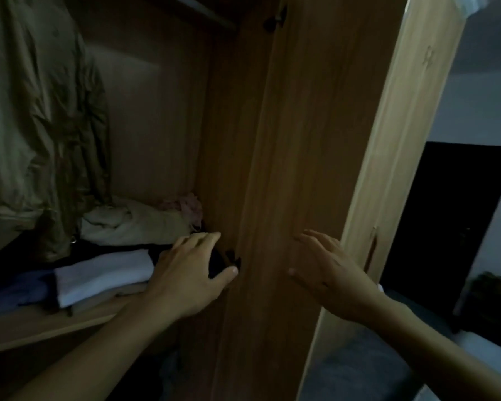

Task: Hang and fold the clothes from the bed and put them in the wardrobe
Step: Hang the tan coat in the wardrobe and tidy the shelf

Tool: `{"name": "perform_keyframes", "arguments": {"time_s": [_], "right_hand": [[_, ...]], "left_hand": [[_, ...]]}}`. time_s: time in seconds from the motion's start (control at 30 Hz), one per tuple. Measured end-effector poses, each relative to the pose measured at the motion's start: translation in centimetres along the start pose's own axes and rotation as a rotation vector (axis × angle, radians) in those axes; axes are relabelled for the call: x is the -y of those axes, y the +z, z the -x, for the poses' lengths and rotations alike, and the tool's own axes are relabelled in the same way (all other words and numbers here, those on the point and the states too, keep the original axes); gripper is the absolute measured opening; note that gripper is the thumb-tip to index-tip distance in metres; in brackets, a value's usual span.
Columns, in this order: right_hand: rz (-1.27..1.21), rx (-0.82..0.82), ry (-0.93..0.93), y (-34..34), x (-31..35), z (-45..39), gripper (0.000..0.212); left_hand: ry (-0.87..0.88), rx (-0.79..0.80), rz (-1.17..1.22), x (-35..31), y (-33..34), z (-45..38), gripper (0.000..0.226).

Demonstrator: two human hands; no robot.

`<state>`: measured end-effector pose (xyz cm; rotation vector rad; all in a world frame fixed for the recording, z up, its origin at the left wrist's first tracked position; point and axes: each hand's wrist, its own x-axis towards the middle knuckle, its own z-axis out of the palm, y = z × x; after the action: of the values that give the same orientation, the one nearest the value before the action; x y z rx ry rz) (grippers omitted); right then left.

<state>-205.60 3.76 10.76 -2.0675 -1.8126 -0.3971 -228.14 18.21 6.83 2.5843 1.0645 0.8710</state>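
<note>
Reaching into the open wardrobe [162, 117], the left hand [188, 273] hovers at the right end of the shelf [41, 328], its fingers stretched forward and only loosely bent, thumb spread toward the inner side panel [223, 169]. It grips nothing; whether the fingertips touch the dark cloth [217, 264] just under them cannot be told in the dim light. The right hand [327, 273] is held up beside it, fingers straight and spread, palm turned toward the inner face of the wardrobe door [310, 140], holding nothing; contact with the wood is unclear.

Just left of the left hand lies a folded white garment [104, 273] on top of a small pile, with a bluish folded piece [15, 290] farther left. Beyond the left hand's fingertips, deeper on the shelf, sits a cream bundle [133, 224] with a pinkish item [185, 204] behind it. Up and well to the left of both hands, an olive jacket [41, 125] hangs down to the shelf. Past the right hand, beyond the door's edge, a dark doorway [446, 215] shows.
</note>
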Motion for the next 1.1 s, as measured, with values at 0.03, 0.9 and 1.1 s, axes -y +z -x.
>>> {"name": "perform_keyframes", "arguments": {"time_s": [0.03,0.9,1.1], "right_hand": [[0.020,-0.004,0.005,-0.2,-0.2,1.0,0.075],[0.017,-0.166,0.642,-12.9,-23.8,44.4,0.075],[0.016,-0.221,0.833,-14.5,-26.3,54.8,0.068]], "left_hand": [[0.018,0.005,0.014,-0.7,0.4,0.0,0.097],[0.577,0.325,0.047,-42.9,21.1,11.8,0.098],[0.714,0.469,0.079,-50.6,26.1,15.3,0.091]]}}
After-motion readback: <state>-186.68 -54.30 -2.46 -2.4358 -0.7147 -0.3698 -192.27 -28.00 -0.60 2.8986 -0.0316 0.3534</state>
